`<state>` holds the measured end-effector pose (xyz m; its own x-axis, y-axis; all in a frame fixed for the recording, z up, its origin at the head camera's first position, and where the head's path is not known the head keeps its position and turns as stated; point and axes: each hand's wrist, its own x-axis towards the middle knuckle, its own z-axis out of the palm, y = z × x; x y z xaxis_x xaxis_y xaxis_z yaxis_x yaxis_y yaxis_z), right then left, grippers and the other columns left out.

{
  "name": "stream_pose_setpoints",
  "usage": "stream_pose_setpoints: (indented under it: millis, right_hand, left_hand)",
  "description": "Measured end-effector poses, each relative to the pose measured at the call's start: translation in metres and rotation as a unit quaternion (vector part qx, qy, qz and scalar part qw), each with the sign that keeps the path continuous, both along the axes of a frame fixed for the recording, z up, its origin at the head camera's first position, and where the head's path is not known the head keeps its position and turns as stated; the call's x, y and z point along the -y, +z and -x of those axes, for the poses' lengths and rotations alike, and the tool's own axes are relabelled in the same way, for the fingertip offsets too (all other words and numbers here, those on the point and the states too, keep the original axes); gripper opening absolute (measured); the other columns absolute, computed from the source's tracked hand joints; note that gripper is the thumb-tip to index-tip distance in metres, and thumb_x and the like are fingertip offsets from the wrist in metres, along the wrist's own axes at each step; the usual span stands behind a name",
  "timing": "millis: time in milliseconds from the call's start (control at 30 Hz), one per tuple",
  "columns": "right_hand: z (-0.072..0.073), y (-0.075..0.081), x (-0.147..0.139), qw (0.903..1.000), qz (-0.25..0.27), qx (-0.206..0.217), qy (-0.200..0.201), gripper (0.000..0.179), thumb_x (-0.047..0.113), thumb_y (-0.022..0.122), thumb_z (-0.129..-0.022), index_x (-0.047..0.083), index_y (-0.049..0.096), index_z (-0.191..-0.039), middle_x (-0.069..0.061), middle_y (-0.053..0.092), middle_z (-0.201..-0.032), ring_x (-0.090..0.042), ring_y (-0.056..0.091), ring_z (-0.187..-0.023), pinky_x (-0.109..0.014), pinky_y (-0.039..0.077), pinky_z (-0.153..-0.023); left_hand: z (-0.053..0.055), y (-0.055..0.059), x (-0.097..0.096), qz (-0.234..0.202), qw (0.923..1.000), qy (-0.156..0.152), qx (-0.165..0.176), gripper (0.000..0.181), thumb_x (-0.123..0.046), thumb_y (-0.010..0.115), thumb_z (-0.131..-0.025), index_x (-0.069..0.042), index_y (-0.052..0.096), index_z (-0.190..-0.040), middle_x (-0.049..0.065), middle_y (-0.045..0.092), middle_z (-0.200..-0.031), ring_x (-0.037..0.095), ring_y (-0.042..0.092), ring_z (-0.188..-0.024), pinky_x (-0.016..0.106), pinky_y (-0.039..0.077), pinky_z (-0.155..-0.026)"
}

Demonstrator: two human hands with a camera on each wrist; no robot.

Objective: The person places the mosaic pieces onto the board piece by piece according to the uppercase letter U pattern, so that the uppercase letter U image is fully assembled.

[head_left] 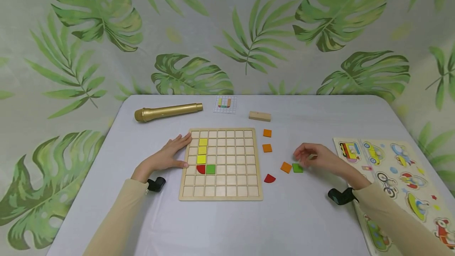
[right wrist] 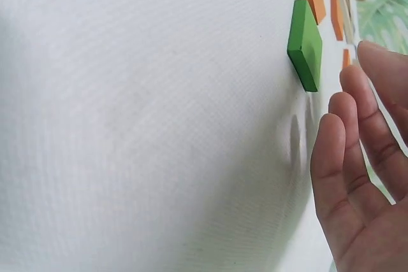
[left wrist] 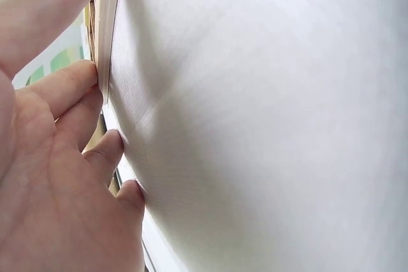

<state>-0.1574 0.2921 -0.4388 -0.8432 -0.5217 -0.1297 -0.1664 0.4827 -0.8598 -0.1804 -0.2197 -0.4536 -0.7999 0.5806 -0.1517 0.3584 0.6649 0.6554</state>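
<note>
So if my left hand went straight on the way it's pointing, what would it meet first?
Probably the wooden grid board: your left hand appears to be touching its left edge.

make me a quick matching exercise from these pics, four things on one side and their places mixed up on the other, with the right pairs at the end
Things
1. gold microphone
2. left hand
3. three yellow tiles
4. loose green tile

Places
A. in one column on the grid board
B. on the table, beside an orange tile and near the right hand
C. on the table, beyond the grid board's far left corner
D. touching the grid board's left edge

Right pairs
1-C
2-D
3-A
4-B
</note>
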Motion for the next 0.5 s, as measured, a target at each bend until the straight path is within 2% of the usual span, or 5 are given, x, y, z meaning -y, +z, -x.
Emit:
stream_pose_setpoints:
  millis: [233,500]
  right_hand:
    - [-0.0055,-0.0006,0.0044,0.9986,-0.047,-0.026,0.003,0.022,-0.002,0.072,-0.081,0.003,0.064,-0.101,-0.006,0.061,-0.092,-0.023,0.054,-0.084,-0.025,0.050,-0.071]
    - [-0.0086,-0.0043,0.0098,0.9938,-0.097,-0.053,-0.002,0.025,-0.006,0.071,-0.078,0.008,0.063,-0.096,-0.001,0.057,-0.084,-0.021,0.051,-0.081,-0.025,0.047,-0.068]
  left_hand:
    - [-0.0002,0.0000,0.0002,-0.004,1.0000,-0.003,-0.002,0.094,-0.034,0.075,-0.082,-0.001,0.020,-0.152,0.013,0.011,-0.159,0.038,0.000,-0.143,0.056,-0.003,-0.112]
    - [-0.0003,0.0003,0.0005,-0.001,1.0000,-0.001,0.000,0.094,-0.035,0.074,-0.083,-0.002,0.019,-0.152,0.012,0.011,-0.159,0.038,-0.001,-0.143,0.056,-0.003,-0.112]
